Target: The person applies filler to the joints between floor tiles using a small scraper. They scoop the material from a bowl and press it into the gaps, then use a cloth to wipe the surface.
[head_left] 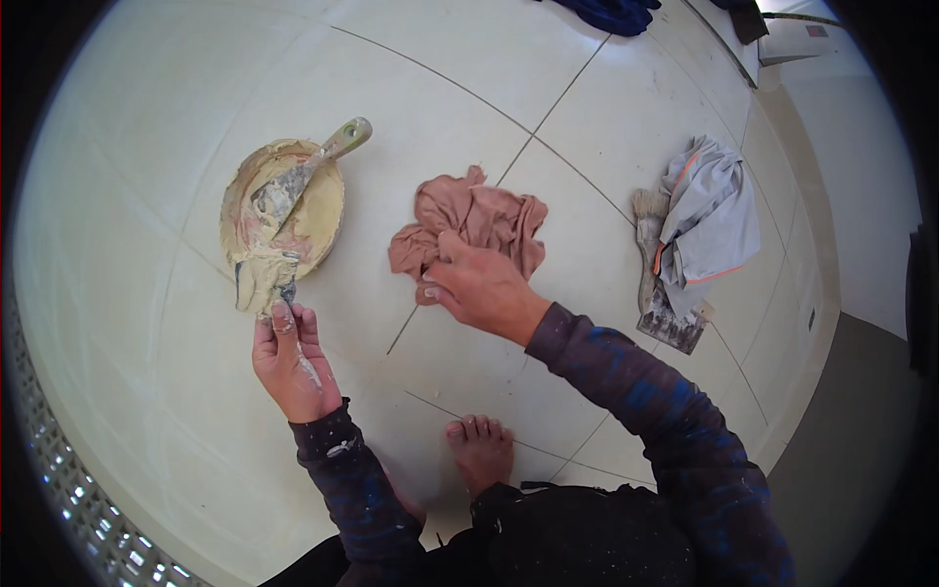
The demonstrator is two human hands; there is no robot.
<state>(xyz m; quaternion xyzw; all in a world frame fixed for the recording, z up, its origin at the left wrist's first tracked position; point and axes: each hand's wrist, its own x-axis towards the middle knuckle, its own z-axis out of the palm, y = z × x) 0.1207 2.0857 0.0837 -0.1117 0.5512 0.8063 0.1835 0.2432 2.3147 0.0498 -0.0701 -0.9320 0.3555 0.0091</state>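
Note:
My left hand grips a small putty knife heaped with cream paste, over the front rim of a round bowl of cream paste. A larger scraper lies across that bowl, its smeared blade inside and its handle past the back rim. My right hand is closed on a crumpled pink cloth lying on the tiled floor, to the right of the bowl.
A grey cloth with orange trim lies at the right beside an old brush and a stained scraper blade. Dark blue fabric is at the back. My bare foot is below my hands; a wall borders the right.

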